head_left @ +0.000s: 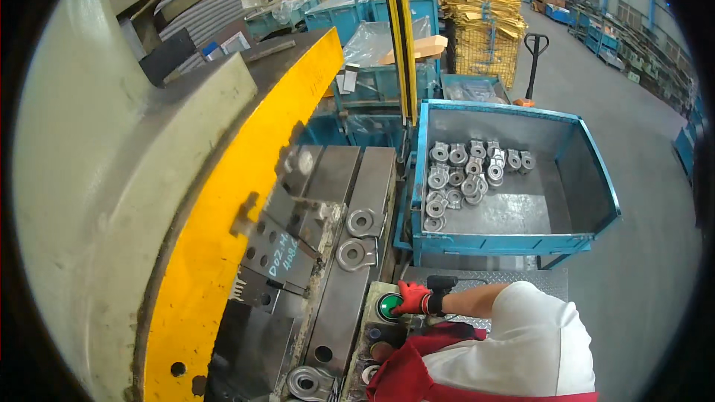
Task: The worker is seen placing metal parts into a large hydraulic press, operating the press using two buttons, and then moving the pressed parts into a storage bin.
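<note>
My right hand [411,298], in a red glove with a dark cuff, rests its fingers on a green push button [389,307]. It holds nothing, and its fingers look spread. The button sits on a worn control box [377,292] beside the press bed. My left hand is not in view. On the bed left of the box lie two grey ring-shaped metal parts with lugs, the farther one [363,222] next to the nearer one [353,254]. Another ring-shaped part [307,382] lies at the lower edge, partly cut off.
A large press with a yellow-edged frame [223,253] fills the left. A blue-rimmed metal bin [514,243] with several similar parts stands right of the bed. Behind are a yellow-black post [402,45], blue crates, a pallet jack [532,67] and stacked yellow sacks [484,0].
</note>
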`<move>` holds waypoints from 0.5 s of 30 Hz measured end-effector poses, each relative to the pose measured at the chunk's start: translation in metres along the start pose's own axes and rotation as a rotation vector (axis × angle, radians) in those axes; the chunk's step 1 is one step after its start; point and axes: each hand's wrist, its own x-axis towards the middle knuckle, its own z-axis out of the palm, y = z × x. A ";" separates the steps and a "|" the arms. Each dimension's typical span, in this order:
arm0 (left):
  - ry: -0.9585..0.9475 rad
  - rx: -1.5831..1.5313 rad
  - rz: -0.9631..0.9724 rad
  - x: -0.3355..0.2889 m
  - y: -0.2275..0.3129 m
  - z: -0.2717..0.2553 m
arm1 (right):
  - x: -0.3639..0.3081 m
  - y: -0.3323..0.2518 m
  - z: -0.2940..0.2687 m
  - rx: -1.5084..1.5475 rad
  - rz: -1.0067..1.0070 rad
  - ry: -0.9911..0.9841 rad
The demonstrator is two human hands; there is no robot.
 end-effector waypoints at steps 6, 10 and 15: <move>-0.003 0.021 0.003 -0.006 0.005 -0.006 | 0.005 0.009 0.007 0.001 -0.003 0.008; 0.000 0.037 0.003 -0.017 0.009 -0.013 | 0.001 0.011 0.001 0.006 -0.027 0.028; 0.056 0.067 -0.004 -0.051 0.021 -0.057 | 0.007 0.014 0.004 -0.021 -0.102 -0.036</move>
